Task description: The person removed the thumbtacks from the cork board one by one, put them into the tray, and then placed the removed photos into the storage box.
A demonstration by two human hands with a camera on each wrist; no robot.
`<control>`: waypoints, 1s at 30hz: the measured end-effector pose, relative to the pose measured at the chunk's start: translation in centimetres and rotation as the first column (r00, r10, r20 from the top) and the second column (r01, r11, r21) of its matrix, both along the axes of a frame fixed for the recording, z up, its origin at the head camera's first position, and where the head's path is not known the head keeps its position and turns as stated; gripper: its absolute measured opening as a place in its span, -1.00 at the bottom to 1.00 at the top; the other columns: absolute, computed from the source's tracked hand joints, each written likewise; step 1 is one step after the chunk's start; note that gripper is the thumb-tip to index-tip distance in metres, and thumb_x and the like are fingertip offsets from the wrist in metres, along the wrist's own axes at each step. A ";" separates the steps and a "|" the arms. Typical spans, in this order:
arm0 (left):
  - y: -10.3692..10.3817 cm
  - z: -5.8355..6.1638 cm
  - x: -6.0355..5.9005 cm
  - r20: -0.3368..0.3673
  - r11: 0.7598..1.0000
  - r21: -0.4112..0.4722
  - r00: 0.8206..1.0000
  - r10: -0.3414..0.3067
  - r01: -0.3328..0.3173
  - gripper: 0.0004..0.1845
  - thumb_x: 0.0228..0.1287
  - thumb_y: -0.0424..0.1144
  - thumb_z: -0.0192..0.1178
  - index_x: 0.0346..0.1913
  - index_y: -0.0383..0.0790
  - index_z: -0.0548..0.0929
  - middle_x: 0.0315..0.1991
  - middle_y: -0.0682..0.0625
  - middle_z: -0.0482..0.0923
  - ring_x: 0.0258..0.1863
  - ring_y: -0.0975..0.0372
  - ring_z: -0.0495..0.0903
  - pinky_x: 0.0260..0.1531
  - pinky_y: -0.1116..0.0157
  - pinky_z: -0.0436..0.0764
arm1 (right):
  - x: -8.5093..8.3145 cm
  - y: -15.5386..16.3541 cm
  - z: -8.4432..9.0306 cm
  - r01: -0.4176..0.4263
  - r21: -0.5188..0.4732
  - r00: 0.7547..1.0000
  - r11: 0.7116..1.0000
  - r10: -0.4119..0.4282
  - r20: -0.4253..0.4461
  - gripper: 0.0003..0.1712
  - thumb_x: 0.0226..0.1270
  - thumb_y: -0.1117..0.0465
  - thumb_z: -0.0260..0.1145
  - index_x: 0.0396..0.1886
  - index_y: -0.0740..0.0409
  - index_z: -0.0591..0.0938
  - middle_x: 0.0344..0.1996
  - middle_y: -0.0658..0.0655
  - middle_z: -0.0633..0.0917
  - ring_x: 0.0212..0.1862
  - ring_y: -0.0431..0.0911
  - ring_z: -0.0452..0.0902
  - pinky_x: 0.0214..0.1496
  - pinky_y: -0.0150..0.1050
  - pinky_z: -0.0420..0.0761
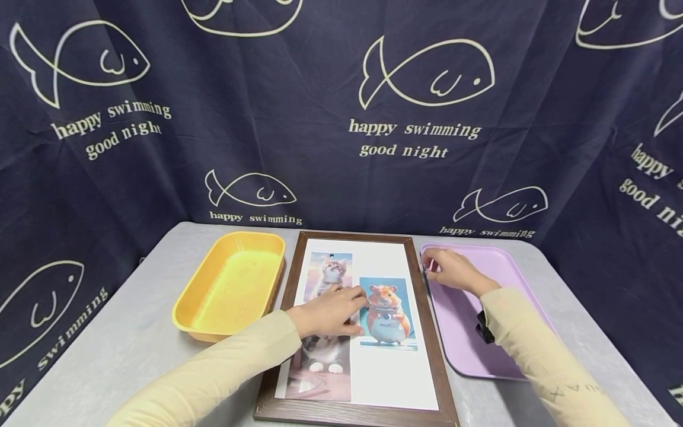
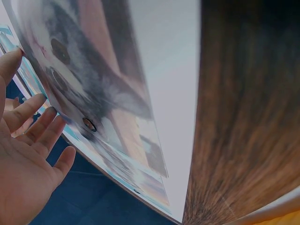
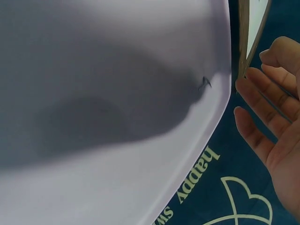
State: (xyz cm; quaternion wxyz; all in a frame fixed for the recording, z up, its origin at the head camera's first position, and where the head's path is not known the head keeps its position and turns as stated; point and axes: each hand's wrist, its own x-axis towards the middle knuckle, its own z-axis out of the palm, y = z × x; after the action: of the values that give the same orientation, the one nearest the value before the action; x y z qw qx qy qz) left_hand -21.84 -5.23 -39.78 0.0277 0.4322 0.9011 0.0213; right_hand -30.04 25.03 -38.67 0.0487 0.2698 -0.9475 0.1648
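My left hand [image 1: 331, 311] lies over the brown wooden frame [image 1: 292, 284] with its white board. Fingers loosely extended, it covers part of the cat pictures [image 1: 325, 367], and its fingertips reach the left edge of the hamster picture [image 1: 386, 314]. A small dark pin-like dot [image 1: 331, 255] marks the top of the upper cat picture. My right hand [image 1: 450, 270] is at the purple tray's [image 1: 469, 350] far left corner, beside the frame. Its fingers bend loosely with nothing visible between them. A tiny dark object [image 3: 205, 83] sits in the tray near those fingers.
To the left of the frame stands a yellow plastic bin [image 1: 235, 290]. All of it rests on a grey table [image 1: 136, 314]. A dark blue curtain [image 1: 320, 124] with fish drawings and lettering encloses the back and sides.
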 end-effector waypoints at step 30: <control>-0.1 -0.2 -0.2 0.000 1.000 0.007 1.000 -0.007 0.007 -0.44 0.20 0.17 0.06 0.17 -0.08 0.40 0.15 0.05 0.35 0.12 0.25 0.39 0.19 0.11 0.30 | 1.4 -4.0 -0.6 -0.121 0.022 0.993 0.992 0.122 -0.007 -0.71 -0.04 0.26 0.32 -0.23 0.18 0.59 -0.37 0.06 0.64 -0.30 -0.08 0.52 -0.26 -0.19 0.48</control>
State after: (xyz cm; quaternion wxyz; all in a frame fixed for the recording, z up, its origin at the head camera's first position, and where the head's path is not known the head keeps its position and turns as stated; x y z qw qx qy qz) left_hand -22.00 -5.32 -39.95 0.0261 0.4353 0.8996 0.0244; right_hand -28.68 21.06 -39.27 0.0397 0.3282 -0.9307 0.1563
